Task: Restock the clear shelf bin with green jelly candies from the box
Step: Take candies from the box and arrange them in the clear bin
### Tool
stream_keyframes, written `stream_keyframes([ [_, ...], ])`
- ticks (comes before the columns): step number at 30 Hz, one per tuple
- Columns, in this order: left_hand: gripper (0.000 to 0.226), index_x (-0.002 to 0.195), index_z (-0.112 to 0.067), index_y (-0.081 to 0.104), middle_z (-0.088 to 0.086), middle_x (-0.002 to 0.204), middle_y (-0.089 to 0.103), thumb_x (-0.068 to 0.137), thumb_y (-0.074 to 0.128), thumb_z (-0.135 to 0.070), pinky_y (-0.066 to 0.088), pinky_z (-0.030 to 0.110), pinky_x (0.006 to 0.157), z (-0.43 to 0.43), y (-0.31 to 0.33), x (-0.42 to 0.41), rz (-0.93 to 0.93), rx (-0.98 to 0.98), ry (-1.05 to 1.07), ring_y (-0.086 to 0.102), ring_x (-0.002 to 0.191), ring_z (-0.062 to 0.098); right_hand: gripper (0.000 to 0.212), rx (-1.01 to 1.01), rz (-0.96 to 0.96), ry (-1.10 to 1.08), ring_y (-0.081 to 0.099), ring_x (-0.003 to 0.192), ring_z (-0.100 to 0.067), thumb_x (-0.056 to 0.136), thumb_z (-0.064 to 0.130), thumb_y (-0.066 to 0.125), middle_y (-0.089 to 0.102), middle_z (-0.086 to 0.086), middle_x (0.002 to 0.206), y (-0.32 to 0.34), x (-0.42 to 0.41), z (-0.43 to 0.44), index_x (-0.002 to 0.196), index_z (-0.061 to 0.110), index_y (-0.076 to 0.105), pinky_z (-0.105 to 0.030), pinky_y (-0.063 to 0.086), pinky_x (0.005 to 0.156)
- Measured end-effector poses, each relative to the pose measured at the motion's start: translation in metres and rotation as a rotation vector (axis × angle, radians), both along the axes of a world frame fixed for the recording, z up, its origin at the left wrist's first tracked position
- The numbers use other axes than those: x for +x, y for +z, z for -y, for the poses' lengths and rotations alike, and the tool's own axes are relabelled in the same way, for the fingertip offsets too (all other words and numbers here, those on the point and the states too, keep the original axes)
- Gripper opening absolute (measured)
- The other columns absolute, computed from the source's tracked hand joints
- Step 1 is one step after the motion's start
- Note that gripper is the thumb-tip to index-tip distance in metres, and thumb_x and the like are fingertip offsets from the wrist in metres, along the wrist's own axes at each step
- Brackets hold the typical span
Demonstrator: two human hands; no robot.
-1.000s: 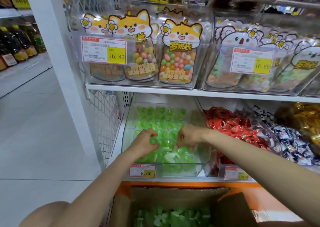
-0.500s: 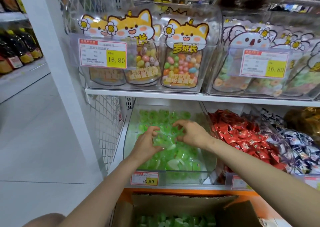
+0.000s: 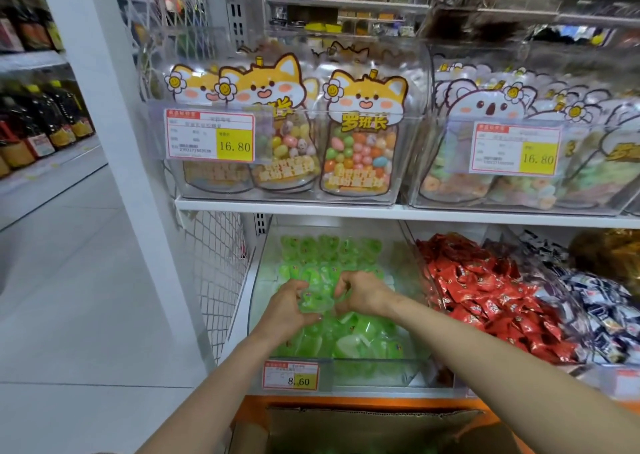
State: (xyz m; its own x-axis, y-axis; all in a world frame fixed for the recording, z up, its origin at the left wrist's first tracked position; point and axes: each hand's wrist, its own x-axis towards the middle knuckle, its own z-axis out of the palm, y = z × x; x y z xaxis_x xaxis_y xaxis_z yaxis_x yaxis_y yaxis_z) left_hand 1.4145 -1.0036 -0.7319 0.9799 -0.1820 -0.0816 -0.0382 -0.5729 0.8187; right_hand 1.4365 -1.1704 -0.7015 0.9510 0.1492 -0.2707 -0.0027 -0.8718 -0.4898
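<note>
The clear shelf bin [image 3: 367, 370] sits on the lower shelf, holding a heap of green jelly candies [image 3: 353, 335]. Both hands are inside it above the heap. My left hand [image 3: 285, 309] and my right hand [image 3: 363, 292] together hold a bunch of green jellies [image 3: 317, 297] between their curled fingers, near the middle of the bin. Below the shelf, the brown cardboard box [image 3: 363, 426] stands open; its contents look dark and blurred here.
A price tag reading 8.60 [image 3: 291, 375] is clipped to the bin's front. A bin of red wrapped candies [image 3: 485, 297] stands to the right. The upper shelf [image 3: 381, 209] overhangs close above. A wire mesh panel [image 3: 216, 273] and white post are left.
Both hands lifted from the front of the heap and moved toward the bin's back, bringing a clump of jellies held between them. The view tilted up, hiding most of the box.
</note>
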Motion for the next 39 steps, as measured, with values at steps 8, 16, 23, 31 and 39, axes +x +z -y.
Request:
stream_keyframes([
  [8, 0.067, 0.138, -0.01, 0.038, 0.008, 0.143, 0.039, 0.08, 0.071, -0.009, 0.036, 0.023, 0.101, 0.003, -0.002, 0.007, -0.024, 0.084, -0.044, 0.039, 0.131, 0.02, 0.046, 0.214, -0.043, -0.18, 0.052, 0.112, -0.017, 0.069, -0.013, 0.07, 0.056, -0.006, 0.118, -0.003, 0.006, 0.017, 0.102, 0.016, 0.059, -0.018, 0.04, 0.075],
  [16, 0.088, 0.14, -0.012, 0.029, 0.009, 0.135, 0.031, 0.073, 0.074, -0.047, 0.035, 0.033, 0.102, 0.016, 0.003, 0.004, 0.003, 0.312, 0.075, 0.032, 0.129, 0.024, 0.069, 0.159, -0.074, -0.206, 0.049, 0.122, -0.023, 0.074, -0.003, 0.073, 0.05, -0.012, 0.133, -0.006, 0.005, 0.022, 0.135, 0.012, 0.046, -0.026, 0.042, 0.098],
  [23, 0.084, 0.137, -0.01, 0.031, 0.01, 0.134, 0.036, 0.074, 0.073, -0.045, 0.036, 0.032, 0.1, 0.021, 0.0, 0.007, -0.001, 0.37, 0.123, 0.035, 0.127, 0.025, 0.075, 0.062, -0.039, -0.182, 0.049, 0.125, -0.021, 0.074, 0.036, 0.078, 0.048, -0.007, 0.139, -0.01, 0.006, 0.019, 0.138, 0.017, 0.042, -0.024, 0.039, 0.1],
  [31, 0.074, 0.138, -0.017, 0.035, 0.008, 0.138, 0.041, 0.076, 0.076, -0.015, 0.033, 0.024, 0.102, 0.006, 0.002, 0.007, 0.051, 0.214, -0.093, 0.036, 0.129, 0.02, 0.078, -0.029, 0.013, -0.084, 0.04, 0.132, -0.021, 0.077, 0.03, 0.076, 0.038, -0.008, 0.146, -0.012, 0.004, 0.014, 0.143, 0.023, 0.036, -0.02, 0.033, 0.101],
  [39, 0.069, 0.138, -0.012, 0.035, 0.007, 0.14, 0.038, 0.08, 0.072, -0.017, 0.027, 0.025, 0.105, 0.004, -0.002, 0.007, 0.083, 0.249, -0.025, 0.028, 0.133, 0.022, 0.071, 0.008, 0.048, -0.029, 0.042, 0.128, -0.021, 0.077, 0.016, 0.075, 0.039, -0.007, 0.145, -0.009, 0.005, 0.014, 0.139, 0.022, 0.041, -0.02, 0.035, 0.098],
])
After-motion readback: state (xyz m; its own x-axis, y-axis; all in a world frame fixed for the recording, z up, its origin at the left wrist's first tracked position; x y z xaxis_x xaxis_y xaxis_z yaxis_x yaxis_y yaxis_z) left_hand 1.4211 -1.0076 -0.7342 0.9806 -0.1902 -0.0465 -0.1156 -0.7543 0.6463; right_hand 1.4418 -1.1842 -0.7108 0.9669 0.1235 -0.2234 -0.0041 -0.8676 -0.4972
